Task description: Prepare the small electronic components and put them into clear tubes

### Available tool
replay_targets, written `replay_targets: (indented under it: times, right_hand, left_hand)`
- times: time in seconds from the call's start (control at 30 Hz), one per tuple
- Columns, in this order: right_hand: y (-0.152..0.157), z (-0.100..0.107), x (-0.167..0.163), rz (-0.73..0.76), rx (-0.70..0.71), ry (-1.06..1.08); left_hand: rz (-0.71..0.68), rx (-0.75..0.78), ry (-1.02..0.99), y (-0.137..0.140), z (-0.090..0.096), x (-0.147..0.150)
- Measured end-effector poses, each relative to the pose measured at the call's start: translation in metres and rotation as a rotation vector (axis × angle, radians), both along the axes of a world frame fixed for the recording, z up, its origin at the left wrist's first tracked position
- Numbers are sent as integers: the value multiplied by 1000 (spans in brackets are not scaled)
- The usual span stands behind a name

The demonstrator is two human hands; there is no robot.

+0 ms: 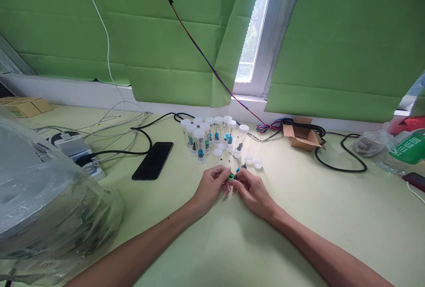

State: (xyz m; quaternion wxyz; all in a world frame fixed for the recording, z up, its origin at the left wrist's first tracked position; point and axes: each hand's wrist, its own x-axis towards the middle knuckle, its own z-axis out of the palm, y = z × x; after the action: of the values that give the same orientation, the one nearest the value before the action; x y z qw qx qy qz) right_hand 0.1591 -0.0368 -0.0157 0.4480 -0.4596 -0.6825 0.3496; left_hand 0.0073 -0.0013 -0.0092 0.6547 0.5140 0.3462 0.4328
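My left hand (212, 184) and my right hand (249, 186) meet above the table, fingertips pinched together on a small green and black part (232, 176). Its exact kind is too small to make out. A thin wire-like piece (216, 169) sticks out to the left over my left hand. Just beyond the fingers lies a small dark and blue piece (244, 166). Several clear tubes with white caps (199, 145) stand behind my hands, most with a blue or dark part inside. A loose white cap (257, 163) lies beside an uncapped clear tube (251, 151).
A black phone (152, 161) lies left of the tubes. Farther left are a power strip (81, 154) with cables and a large plastic-wrapped object (49, 198). On the right are an open cardboard box (303, 136), a black cable (345, 170) and a bottle (398, 152) with a green label.
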Motion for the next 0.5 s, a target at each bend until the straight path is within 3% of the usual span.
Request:
replay_targets:
  times: [0.5]
  right_hand:
    - [0, -2, 1, -10, 17, -15]
  left_hand:
    - [-53, -67, -26, 2, -3, -3]
